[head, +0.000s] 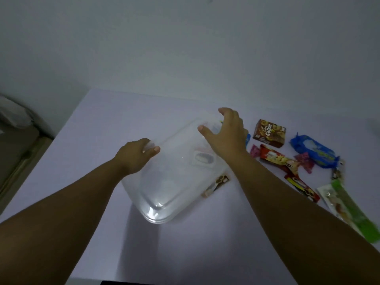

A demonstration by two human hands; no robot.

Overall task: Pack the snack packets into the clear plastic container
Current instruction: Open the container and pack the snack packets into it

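Note:
A clear plastic container (172, 182) with its lid on lies in the middle of the white table (102, 120). My left hand (134, 156) grips its far left edge. My right hand (225, 132) hovers with spread fingers over its far right corner. Snack packets lie to the right: a brown Collon box (269, 133), a blue packet (313, 151), a red bar (277, 159), a red-and-yellow packet (302, 187), pink candies (305, 161) and a green packet (353, 210). A small brown packet (218, 185) sits by the container's right side.
A light wall (185, 48) rises right behind the table. The table's left edge drops to a dim floor and a pale bundle (14, 116) at far left. A dark object (115, 282) shows at the table's near edge.

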